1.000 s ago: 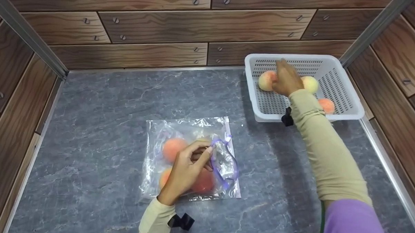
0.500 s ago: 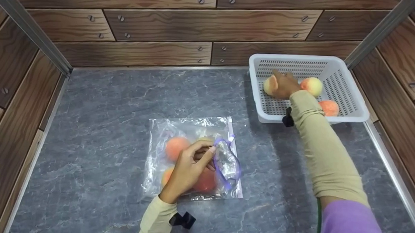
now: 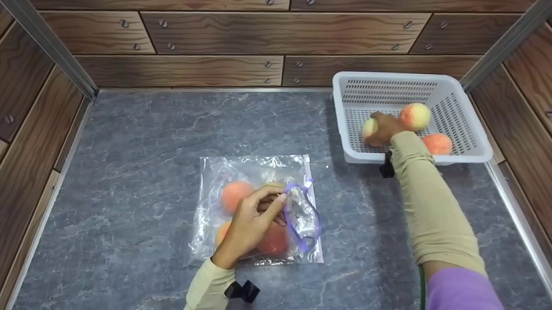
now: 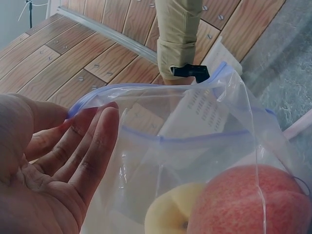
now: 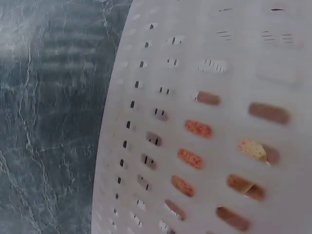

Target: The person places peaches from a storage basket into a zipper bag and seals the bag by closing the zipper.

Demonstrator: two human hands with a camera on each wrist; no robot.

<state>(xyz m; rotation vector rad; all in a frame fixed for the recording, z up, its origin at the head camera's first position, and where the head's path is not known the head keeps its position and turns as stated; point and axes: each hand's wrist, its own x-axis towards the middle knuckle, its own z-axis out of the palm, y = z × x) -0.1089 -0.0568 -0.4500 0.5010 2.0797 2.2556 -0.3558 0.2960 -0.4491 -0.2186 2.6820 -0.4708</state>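
My left hand point(image 3: 250, 223) pinches the purple zip edge of a clear plastic zip bag point(image 3: 211, 171) that lies on the table. Inside the bag are several peaches, among them a pink one point(image 3: 235, 196) and a deep red one point(image 4: 251, 204). The left wrist view shows the bag's mouth parted, with the thumb and fingers at its purple edge point(image 4: 200, 139). Over in the white basket, my right hand point(image 3: 389, 128) grips a yellow and pink peach point(image 3: 369, 130), partly covered by the fingers. In the right wrist view the slotted basket wall point(image 5: 168, 100) hides most of that hand.
The white basket point(image 3: 459, 158) stands at the back right corner. Two more peaches lie in it, one yellow-red point(image 3: 416, 116) and one orange-pink point(image 3: 438, 143). Wood-patterned walls point(image 3: 205, 70) border the grey marbled table point(image 3: 134, 136) at the back and sides.
My right hand has moved from the basket's back left toward its near side, bringing the peach with it. The left hand keeps its pinch on the bag; the head view has shifted slightly.
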